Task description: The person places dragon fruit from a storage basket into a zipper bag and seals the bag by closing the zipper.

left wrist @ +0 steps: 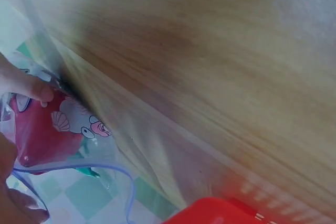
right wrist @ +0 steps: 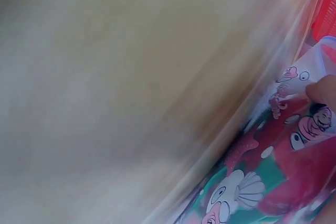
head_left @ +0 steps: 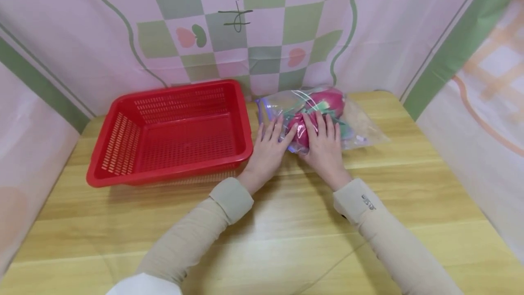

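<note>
A clear zip bag (head_left: 362, 126) with a purple zip edge lies on the table, its film printed with cartoon sea figures in the wrist views. Inside are two dragon fruits: one pinkish red with green tips (head_left: 335, 100) at the back, another dragon fruit (head_left: 300, 134) nearer the hands. My left hand (head_left: 266, 155) rests with spread fingers on the zip end. Over the nearer fruit and bag lies my right hand (head_left: 326, 151), fingers extended. A fingertip (right wrist: 324, 90) touches the film in the right wrist view. The undersides of bag and fruit are hidden.
A red plastic basket (head_left: 190, 166) with slotted walls stands left of the bag, close to the left hand. The wooden table (head_left: 282, 240) stretches to the front. Printed cloth (head_left: 262, 26) hangs behind and at both sides.
</note>
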`<action>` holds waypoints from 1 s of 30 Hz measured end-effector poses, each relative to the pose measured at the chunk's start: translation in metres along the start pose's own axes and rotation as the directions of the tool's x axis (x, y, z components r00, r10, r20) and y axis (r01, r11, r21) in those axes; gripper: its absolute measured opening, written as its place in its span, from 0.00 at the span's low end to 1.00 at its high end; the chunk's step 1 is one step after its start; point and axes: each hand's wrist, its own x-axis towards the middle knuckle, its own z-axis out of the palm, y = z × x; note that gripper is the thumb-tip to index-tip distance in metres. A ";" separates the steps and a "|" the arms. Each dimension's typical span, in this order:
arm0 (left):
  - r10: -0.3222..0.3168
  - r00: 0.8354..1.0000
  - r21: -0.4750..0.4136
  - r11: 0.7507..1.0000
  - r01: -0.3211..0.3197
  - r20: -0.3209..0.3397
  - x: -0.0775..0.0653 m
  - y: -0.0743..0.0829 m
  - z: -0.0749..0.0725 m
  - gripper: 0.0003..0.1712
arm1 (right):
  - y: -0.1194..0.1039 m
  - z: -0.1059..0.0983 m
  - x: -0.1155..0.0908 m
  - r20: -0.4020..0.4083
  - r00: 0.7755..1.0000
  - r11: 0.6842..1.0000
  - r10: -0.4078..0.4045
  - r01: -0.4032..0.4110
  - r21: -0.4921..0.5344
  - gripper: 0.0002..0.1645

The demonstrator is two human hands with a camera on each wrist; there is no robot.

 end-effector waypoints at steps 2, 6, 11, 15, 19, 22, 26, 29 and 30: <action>0.006 1.000 0.010 1.000 -0.006 0.007 0.000 -0.001 -0.001 0.38 | 0.000 0.000 -0.001 0.013 1.000 1.000 -0.003 0.003 0.001 0.62; 0.018 1.000 0.015 1.000 -0.018 0.021 -0.001 -0.001 -0.002 0.38 | -0.001 -0.001 -0.002 0.039 0.999 1.000 0.001 -0.001 0.018 0.62; 0.018 0.999 0.020 1.000 -0.019 0.029 -0.001 -0.001 -0.002 0.37 | -0.001 -0.004 -0.002 0.104 0.994 0.998 0.014 -0.020 0.061 0.65; 0.007 0.998 0.007 1.000 -0.007 0.061 -0.001 -0.001 -0.003 0.40 | 0.000 -0.007 -0.002 0.142 0.990 0.993 -0.012 -0.005 0.119 0.65; 0.005 0.998 -0.020 1.000 -0.004 0.066 -0.001 0.000 -0.002 0.41 | -0.001 -0.012 -0.008 0.087 0.988 0.980 -0.130 0.114 0.162 0.57; 0.002 0.999 -0.035 0.999 0.000 0.054 -0.001 -0.001 -0.002 0.42 | -0.005 -0.016 -0.013 0.014 0.969 0.956 -0.247 0.241 0.166 0.49; -0.011 0.998 -0.057 0.998 0.014 0.057 -0.001 -0.001 -0.003 0.43 | -0.014 -0.018 -0.017 -0.122 0.936 0.922 -0.329 0.347 0.172 0.32; -0.013 0.998 -0.078 0.997 0.017 0.060 -0.001 -0.001 -0.003 0.42 | -0.019 -0.019 -0.016 -0.240 0.902 0.898 -0.357 0.403 0.176 0.18; -0.013 0.998 -0.090 0.996 0.019 0.063 -0.001 -0.001 -0.003 0.41 | -0.020 -0.019 -0.016 -0.264 0.895 0.892 -0.360 0.413 0.182 0.15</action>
